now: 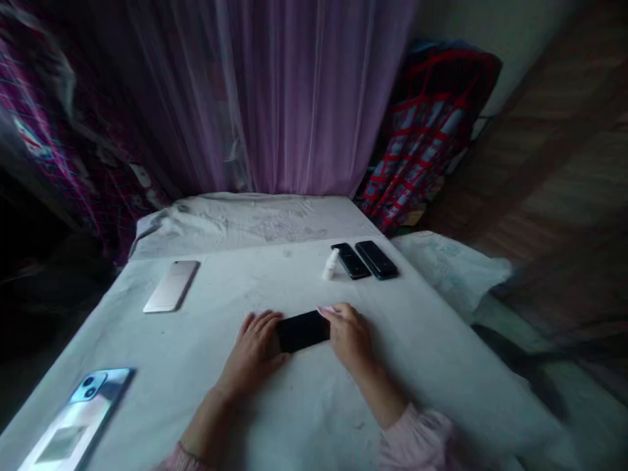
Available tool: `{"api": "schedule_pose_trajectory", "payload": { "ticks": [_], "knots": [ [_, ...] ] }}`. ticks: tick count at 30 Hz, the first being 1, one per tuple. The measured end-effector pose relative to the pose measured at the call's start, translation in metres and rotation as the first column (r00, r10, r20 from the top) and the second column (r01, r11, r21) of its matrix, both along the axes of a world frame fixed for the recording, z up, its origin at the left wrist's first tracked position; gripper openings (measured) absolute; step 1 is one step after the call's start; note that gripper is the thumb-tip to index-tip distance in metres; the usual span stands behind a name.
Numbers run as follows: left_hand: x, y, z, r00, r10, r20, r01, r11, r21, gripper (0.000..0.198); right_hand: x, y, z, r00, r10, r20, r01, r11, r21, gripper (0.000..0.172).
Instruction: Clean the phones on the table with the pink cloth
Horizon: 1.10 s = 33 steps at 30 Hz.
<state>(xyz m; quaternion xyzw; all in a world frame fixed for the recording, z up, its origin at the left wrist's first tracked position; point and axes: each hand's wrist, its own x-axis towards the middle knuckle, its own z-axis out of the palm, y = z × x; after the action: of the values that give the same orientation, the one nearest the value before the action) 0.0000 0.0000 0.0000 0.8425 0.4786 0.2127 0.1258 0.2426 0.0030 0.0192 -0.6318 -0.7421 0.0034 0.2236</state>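
A black phone (303, 330) lies flat on the white-covered table (275, 275), in the middle near me. My left hand (255, 350) rests on the cloth at the phone's left end, fingers curled against it and thumb at its near edge. My right hand (349, 335) covers the phone's right end, fingers bent over its far corner. Both hands grip the phone between them.
Two black phones (366, 260) lie side by side at the back right, with a small white bottle (331, 264) next to them. A pink phone (171, 286) lies face down at the left. A silver-blue phone (81, 415) sits at the near left corner. Purple curtain behind.
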Motion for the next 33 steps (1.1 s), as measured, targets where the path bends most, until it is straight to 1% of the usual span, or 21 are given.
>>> {"api": "schedule_pose_trajectory", "payload": {
  "ticks": [2,4,6,10,12,14,18,21,28,33],
  "knots": [
    [0.000,0.000,0.003,1.000,0.001,0.003,-0.001,1.000,-0.002,0.063,-0.002,0.007,0.004,1.000,-0.009,-0.005,0.009,1.000,0.001,0.037],
    [0.000,0.000,0.005,1.000,0.004,0.004,-0.004,1.000,-0.004,0.062,-0.001,0.006,0.005,1.000,-0.004,-0.011,0.005,1.000,0.010,0.037],
    [0.001,-0.001,0.006,1.000,0.009,0.003,-0.009,1.000,-0.007,0.063,0.003,-0.003,0.003,1.000,0.017,-0.016,-0.017,0.999,0.031,0.037],
    [0.002,-0.001,0.008,1.000,0.013,0.010,-0.013,1.000,0.005,0.064,0.015,-0.030,-0.005,0.998,0.047,-0.039,-0.044,0.997,0.064,0.040],
    [0.002,0.000,0.007,1.000,0.011,0.008,-0.011,1.000,0.007,0.064,0.017,-0.035,-0.006,0.997,0.050,-0.050,-0.047,0.997,0.058,0.041],
    [0.002,0.000,0.007,1.000,0.009,0.001,-0.009,1.000,0.002,0.064,0.014,-0.028,-0.003,0.998,0.039,-0.056,-0.037,0.999,0.037,0.040],
    [0.001,0.000,0.006,1.000,0.004,0.003,-0.004,1.000,0.002,0.064,0.002,-0.002,0.006,0.999,-0.021,-0.032,0.020,1.000,-0.015,0.037],
    [0.001,0.000,0.006,1.000,0.009,0.013,-0.009,1.000,0.002,0.064,-0.010,0.008,0.010,0.999,-0.033,0.009,0.033,0.999,-0.041,0.036],
    [0.003,0.000,0.007,1.000,0.015,0.011,-0.014,1.000,-0.017,0.065,-0.046,-0.004,0.010,0.994,0.100,0.041,-0.098,0.994,-0.054,0.033],
    [0.003,-0.001,0.009,1.000,0.016,0.007,-0.016,0.999,-0.036,0.067,-0.068,-0.006,0.008,0.981,0.187,0.044,-0.184,0.981,-0.065,0.031]
  ]
}}
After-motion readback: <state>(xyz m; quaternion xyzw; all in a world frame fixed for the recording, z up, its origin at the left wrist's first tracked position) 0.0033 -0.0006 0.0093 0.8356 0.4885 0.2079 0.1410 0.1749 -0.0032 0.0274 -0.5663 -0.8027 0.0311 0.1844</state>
